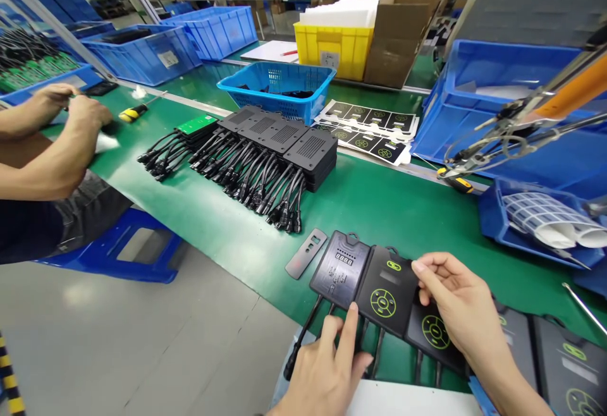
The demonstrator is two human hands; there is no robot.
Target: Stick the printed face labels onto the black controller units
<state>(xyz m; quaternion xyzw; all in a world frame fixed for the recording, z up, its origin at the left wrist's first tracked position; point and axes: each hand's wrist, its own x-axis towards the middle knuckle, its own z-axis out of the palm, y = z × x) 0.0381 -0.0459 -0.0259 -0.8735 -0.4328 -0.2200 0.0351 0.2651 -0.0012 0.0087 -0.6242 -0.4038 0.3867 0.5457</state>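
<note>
While both hands pinch it | label panel (386, 289) between left hand (327, 365), right hand (458, 305)

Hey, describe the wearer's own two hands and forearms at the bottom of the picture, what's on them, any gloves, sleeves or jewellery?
Both are bare. The left hand has no glove, ring or watch that shows, and its wrist runs out of the frame with no sleeve in sight. The right hand is likewise ungloved and ringless, and its forearm is uncovered down to the picture's edge. Fingernails are short and unpainted.
</note>
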